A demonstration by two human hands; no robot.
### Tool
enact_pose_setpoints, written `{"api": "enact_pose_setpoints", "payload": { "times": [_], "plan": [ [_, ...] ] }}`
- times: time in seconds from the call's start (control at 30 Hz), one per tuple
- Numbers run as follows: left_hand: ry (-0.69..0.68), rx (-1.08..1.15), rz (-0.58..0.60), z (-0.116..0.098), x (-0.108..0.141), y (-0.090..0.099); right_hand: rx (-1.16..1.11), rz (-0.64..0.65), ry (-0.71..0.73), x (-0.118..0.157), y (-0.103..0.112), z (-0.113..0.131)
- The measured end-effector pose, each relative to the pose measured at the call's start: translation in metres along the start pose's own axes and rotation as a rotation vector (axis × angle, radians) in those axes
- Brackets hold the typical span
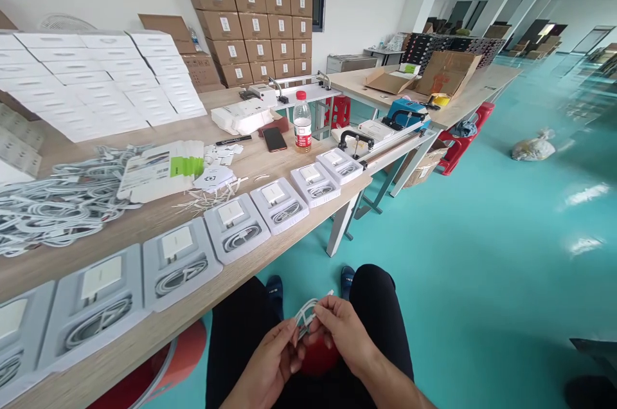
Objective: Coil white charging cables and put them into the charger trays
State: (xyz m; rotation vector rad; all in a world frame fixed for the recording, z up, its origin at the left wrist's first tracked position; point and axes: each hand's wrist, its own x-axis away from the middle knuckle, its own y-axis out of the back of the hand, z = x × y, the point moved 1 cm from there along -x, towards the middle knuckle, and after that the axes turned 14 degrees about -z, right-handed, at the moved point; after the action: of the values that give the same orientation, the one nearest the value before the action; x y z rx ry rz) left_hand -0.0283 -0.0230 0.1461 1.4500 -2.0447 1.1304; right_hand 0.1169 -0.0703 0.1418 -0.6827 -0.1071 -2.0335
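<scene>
Pinching white cable (308,312), both hands' grips, ends hidden

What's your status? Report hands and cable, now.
Left hand and right hand both pinching coiled white cable over lap. Trays line table edge. Nothing blocking.

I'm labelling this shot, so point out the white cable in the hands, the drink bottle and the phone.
white cable (307,313), head view, on the looped strands between the fingers.
drink bottle (302,123), head view, on its red label.
phone (274,139), head view, on its dark screen.
</scene>
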Motion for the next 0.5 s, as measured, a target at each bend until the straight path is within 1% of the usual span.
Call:
{"api": "enact_pose_setpoints", "payload": {
  "times": [0.07,0.1,0.13,0.2,0.23,0.27,0.3,0.33,0.37,0.43,0.47,0.5],
  "plan": [
    [-0.02,-0.032,0.022,-0.001,0.0,0.001,0.019,0.007,-0.02,0.001,0.0,0.0],
    [-0.032,-0.064,0.032,-0.002,0.0,0.002,0.08,0.001,0.008,0.001,0.001,0.001],
    [-0.055,-0.122,0.043,-0.003,0.0,0.003,0.179,-0.027,0.071,0.001,0.001,0.002],
    [-0.159,-0.337,0.063,-0.008,0.001,0.007,0.44,-0.141,0.281,0.001,0.005,0.005],
    [-0.243,-0.479,0.067,-0.013,0.003,0.008,0.562,-0.198,0.409,0.001,0.007,0.008],
    [-0.336,-0.625,0.071,-0.018,0.005,0.01,0.658,-0.225,0.531,0.001,0.01,0.011],
    [-0.425,-0.755,0.076,-0.023,0.008,0.011,0.73,-0.206,0.63,0.001,0.012,0.015],
    [-0.5,-0.855,0.082,-0.029,0.011,0.011,0.779,-0.14,0.697,0.001,0.015,0.019],
    [-0.555,-0.926,0.088,-0.034,0.014,0.011,0.812,-0.04,0.732,0.0,0.017,0.022],
    [-0.61,-1.015,0.107,-0.043,0.02,0.011,0.846,0.14,0.718,-0.001,0.02,0.028],
    [-0.625,-1.046,0.116,-0.045,0.022,0.01,0.852,0.19,0.685,-0.001,0.021,0.03],
    [-0.64,-1.068,0.12,-0.047,0.023,0.01,0.853,0.211,0.651,-0.002,0.022,0.032]
  ]
}}
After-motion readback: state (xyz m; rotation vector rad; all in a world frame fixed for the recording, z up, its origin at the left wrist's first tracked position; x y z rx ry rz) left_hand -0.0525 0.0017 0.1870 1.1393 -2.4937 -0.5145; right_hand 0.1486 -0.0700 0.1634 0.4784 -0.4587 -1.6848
